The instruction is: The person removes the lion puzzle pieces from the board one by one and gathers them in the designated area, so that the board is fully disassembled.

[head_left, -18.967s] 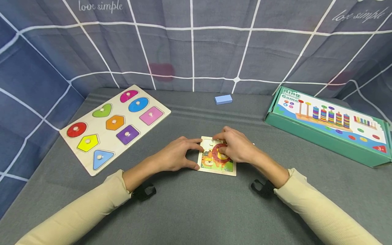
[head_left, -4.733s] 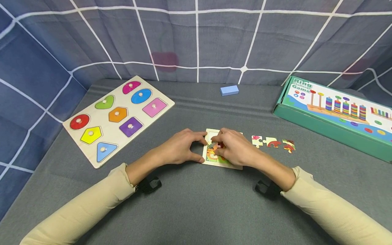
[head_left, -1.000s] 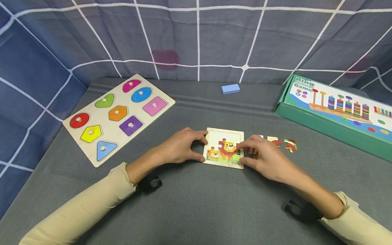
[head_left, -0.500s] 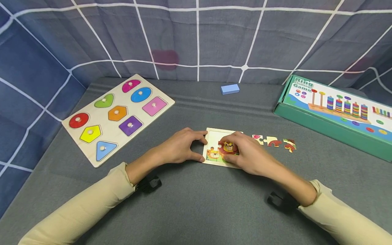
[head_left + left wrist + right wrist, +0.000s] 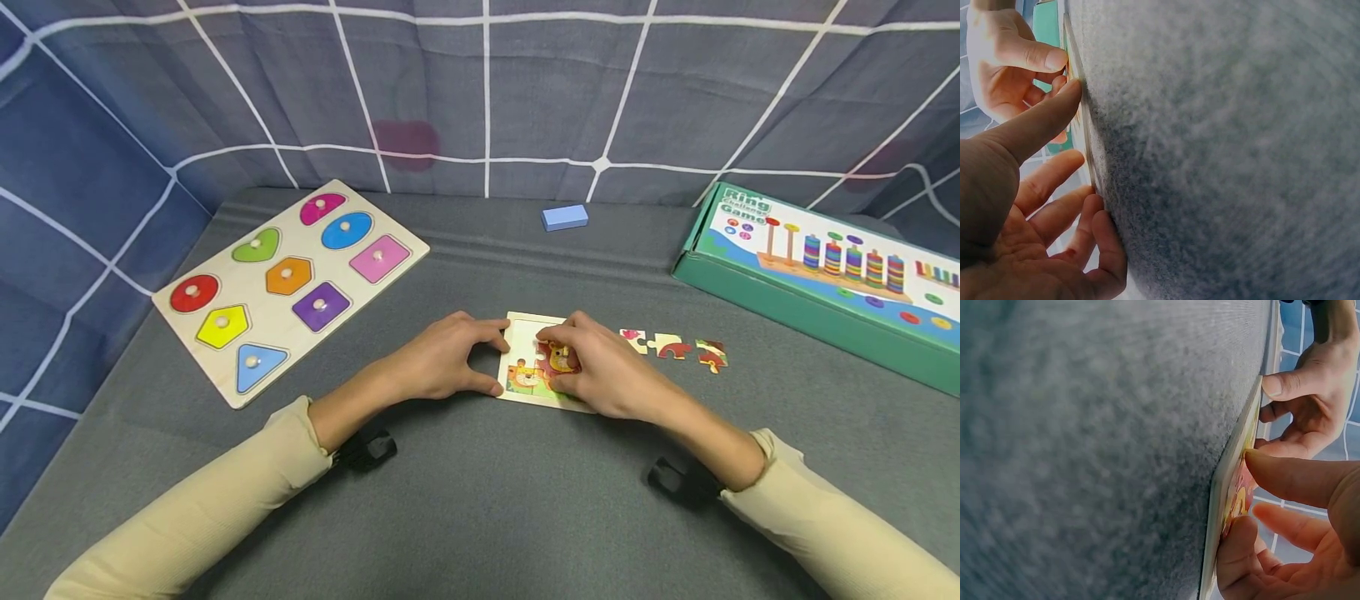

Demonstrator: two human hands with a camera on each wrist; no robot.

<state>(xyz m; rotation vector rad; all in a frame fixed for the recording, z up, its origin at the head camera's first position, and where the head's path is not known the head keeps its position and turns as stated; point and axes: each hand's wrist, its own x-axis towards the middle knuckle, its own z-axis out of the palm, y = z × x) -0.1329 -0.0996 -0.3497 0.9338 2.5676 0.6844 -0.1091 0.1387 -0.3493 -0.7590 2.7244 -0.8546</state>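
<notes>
A small wooden jigsaw puzzle board with a lion picture lies on the grey cloth. My left hand steadies its left edge, thumb at the near corner and index finger at the far corner. Over the board's right half, my right hand has thumb and fingertips around a lion-face puzzle piece, partly covering it. The right wrist view shows the thumb and a bent finger on either side of the picture. A cub piece sits in the tray's near left; its far left shows bare backing.
Loose puzzle pieces lie in a row right of the board. A shape-knob board lies at left. Farther back are a blue block and, at right, a green Ring Challenge Game box. A checked curtain hangs behind.
Over the last second my right hand has moved left from the board's right edge onto the lion-face piece. My left hand stays put. Since the oldest frame, the board holds fewer pieces.
</notes>
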